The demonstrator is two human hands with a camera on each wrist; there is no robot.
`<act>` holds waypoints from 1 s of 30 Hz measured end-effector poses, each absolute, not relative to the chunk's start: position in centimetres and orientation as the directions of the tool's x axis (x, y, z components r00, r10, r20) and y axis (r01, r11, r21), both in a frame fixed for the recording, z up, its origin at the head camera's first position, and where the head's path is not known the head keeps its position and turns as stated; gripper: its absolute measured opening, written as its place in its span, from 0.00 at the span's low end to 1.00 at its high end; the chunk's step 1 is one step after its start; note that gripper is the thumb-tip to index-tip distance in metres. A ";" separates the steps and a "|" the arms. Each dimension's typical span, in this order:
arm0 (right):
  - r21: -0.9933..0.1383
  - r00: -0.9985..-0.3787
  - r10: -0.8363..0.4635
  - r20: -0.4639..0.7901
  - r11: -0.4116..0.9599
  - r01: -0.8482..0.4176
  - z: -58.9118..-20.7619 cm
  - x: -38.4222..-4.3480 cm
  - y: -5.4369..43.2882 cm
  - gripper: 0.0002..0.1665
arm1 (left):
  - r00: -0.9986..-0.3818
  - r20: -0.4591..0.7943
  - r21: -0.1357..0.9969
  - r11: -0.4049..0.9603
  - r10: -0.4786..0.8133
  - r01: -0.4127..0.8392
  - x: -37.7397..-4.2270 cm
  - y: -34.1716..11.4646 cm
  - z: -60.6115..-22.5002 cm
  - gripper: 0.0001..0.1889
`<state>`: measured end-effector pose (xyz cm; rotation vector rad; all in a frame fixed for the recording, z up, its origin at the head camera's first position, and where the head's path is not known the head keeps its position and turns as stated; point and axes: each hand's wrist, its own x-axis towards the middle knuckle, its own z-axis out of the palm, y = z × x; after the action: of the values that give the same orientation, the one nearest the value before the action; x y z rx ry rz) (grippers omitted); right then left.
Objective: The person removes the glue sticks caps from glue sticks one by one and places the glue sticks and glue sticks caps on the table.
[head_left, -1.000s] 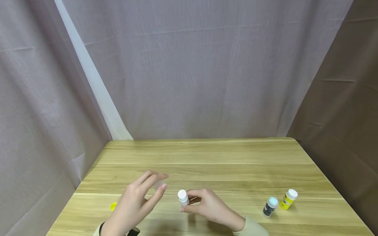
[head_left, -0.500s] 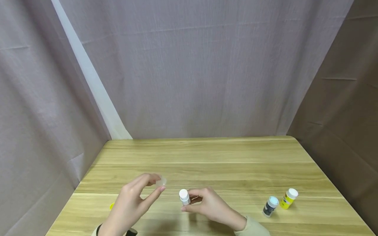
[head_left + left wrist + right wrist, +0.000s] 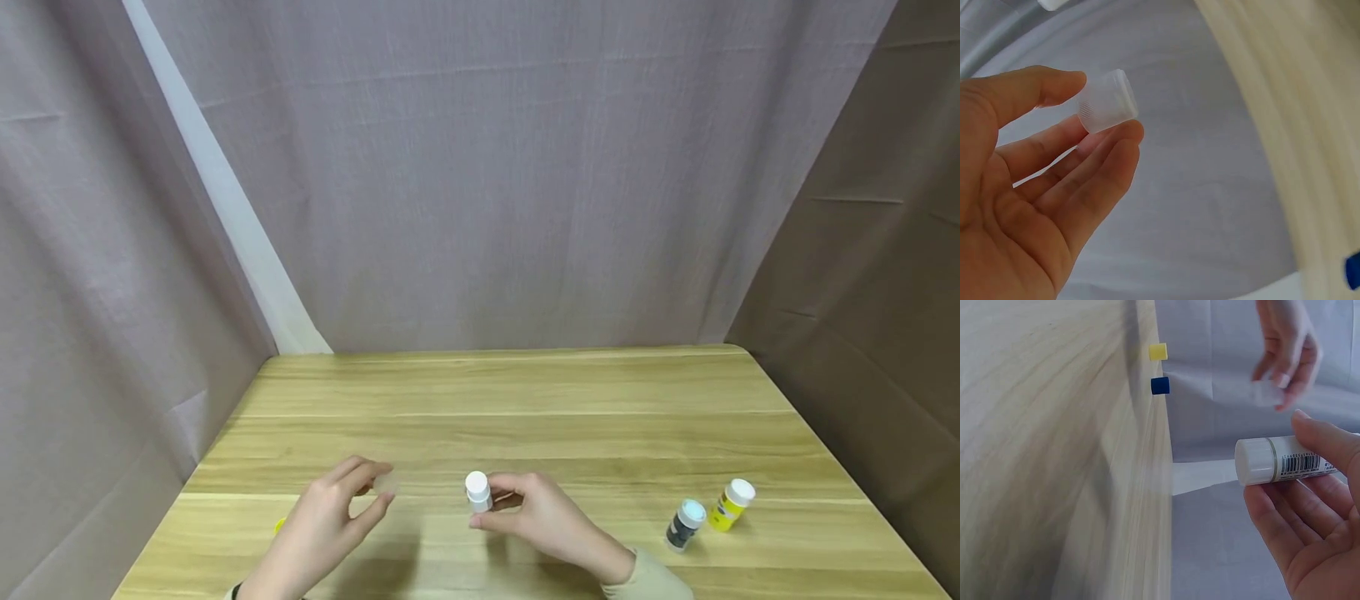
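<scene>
Grey curtains behind the counter (image 3: 525,392), your left hand (image 3: 330,517) has drifted leftward, pinching the clear cap (image 3: 1108,100) apart from the white tube (image 3: 477,491) — uncapped, gripped in your right hand (image 3: 543,521).

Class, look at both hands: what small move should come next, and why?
Probably set the clear cap down on the table. The left hand pinches it, apart from the white bottle that the right hand holds; its white lid shows.
</scene>
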<state>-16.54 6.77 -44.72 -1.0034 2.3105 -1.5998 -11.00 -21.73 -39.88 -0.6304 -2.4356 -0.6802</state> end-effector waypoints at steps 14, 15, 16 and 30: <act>-0.871 -0.778 -0.581 0.238 0.227 -0.436 -44.5 -16.6 7.2 0.15 | -0.887 0.370 0.412 0.808 0.275 0.422 -11.3 -24.8 -43.9 0.10; -0.870 -0.778 -0.581 0.240 0.226 -0.438 -44.5 -16.6 7.2 0.14 | -0.887 0.361 0.415 0.802 0.288 0.429 -11.4 -25.0 -44.1 0.09; -0.870 -0.776 -0.582 0.242 0.225 -0.439 -44.5 -16.6 7.2 0.13 | -0.886 0.353 0.416 0.798 0.301 0.437 -11.5 -25.1 -44.3 0.09; -0.885 -0.793 -0.566 0.226 0.221 -0.410 -44.1 -16.3 7.5 0.13 | -0.892 0.181 0.450 0.772 0.414 0.449 -11.6 -26.1 -45.1 0.08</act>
<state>-16.30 7.49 -44.09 -0.9426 2.3381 -1.6214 -11.63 -26.15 -45.11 -0.7051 -2.8896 -0.7619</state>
